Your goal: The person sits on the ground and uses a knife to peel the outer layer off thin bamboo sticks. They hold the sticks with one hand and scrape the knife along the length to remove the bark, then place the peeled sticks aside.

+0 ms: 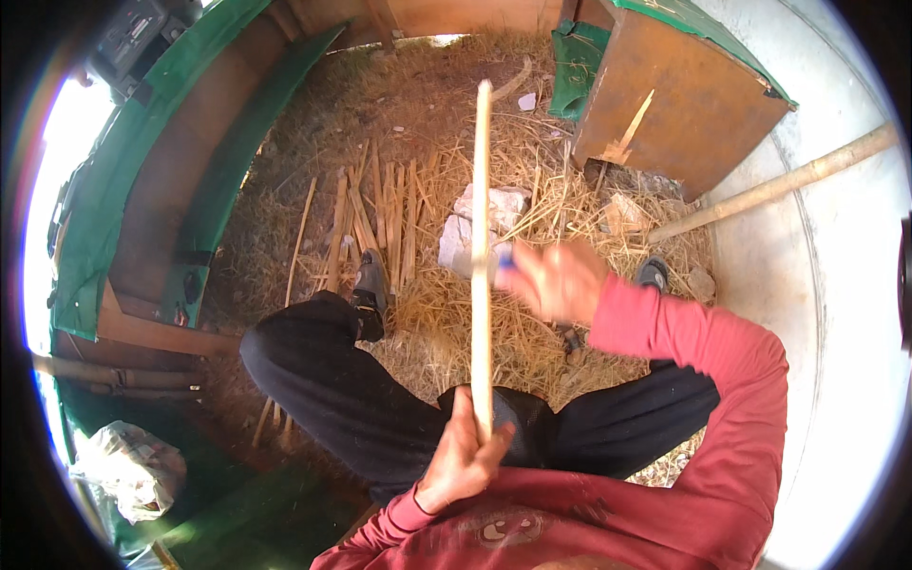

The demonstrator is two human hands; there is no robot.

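My left hand is closed around the lower end of a long, pale wooden stick. The stick stands almost straight up the picture from my lap, its narrow tip reaching over the straw-strewn ground. At about its middle is my right hand, closed and smeared by motion. A bit of blue shows at its fingers, apparently the handle of a small knife set against the stick. The blade is too blurred to make out clearly.
Pale rocks lie on straw between my feet. Several split wood strips are spread beyond my left shoe. A brown board box stands far right, near a leaning pole. A plastic bag sits at lower left.
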